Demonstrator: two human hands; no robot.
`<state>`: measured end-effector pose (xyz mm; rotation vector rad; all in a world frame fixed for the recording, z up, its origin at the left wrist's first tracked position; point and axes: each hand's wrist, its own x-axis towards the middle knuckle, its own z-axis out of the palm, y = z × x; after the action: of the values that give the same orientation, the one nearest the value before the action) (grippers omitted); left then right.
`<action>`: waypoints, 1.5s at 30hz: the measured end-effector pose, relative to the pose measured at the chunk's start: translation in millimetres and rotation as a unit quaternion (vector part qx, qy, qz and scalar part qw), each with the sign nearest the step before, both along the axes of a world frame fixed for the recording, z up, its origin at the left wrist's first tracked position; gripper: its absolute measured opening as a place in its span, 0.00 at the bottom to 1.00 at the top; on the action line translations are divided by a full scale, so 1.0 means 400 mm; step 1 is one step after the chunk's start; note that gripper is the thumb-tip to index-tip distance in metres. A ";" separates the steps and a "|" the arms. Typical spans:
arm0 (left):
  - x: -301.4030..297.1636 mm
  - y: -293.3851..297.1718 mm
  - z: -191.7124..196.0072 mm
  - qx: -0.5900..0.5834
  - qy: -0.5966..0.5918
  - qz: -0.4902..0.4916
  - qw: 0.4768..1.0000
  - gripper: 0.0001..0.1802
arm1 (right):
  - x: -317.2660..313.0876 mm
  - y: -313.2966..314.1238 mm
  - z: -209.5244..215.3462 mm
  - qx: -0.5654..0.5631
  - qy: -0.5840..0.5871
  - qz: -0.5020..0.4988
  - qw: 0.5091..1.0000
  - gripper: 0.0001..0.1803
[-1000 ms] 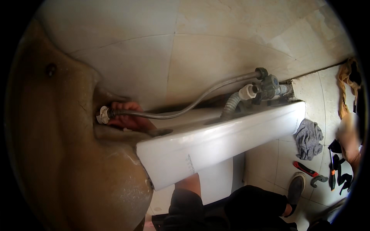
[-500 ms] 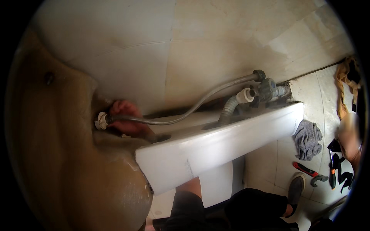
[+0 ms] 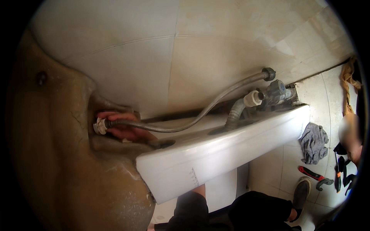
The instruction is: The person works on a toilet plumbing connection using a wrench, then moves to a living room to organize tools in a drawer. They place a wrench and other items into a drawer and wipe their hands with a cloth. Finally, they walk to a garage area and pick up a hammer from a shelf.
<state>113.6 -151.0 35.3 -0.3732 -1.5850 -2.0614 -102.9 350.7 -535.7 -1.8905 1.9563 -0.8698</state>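
Only one hand (image 3: 124,129) in view, which one impossible to tell, fingers wrapped around the grey flexible hose (image 3: 181,125) beside its white end nut (image 3: 99,126), behind the white basin (image 3: 216,152) against the tiled wall (image 3: 162,61).

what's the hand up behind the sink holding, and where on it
One hand, which side cannot be told, grips the grey flexible hose at its end, right by the white nut.

A grey braided hose (image 3: 192,119) curved along the tiled wall above the white basin, its white end nut (image 3: 100,126) lying against fingers in the shadowed gap.
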 end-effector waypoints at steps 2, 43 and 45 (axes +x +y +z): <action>0.002 0.002 0.001 0.000 0.001 0.001 1.000 0.21 | -0.015 -0.015 0.010 -0.001 0.005 0.012 1.000 0.13; 0.023 0.030 -0.003 0.025 0.033 0.037 0.998 0.21 | 0.003 -0.003 0.012 0.032 0.000 -0.017 0.999 0.15; 0.009 0.045 -0.013 0.022 0.033 0.042 0.998 0.22 | 0.003 -0.001 0.013 0.036 0.001 -0.006 0.999 0.15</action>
<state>117.2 -133.0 30.2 -0.3498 -1.4895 -1.9972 -101.8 350.3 -530.5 -1.8431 1.9742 -0.7905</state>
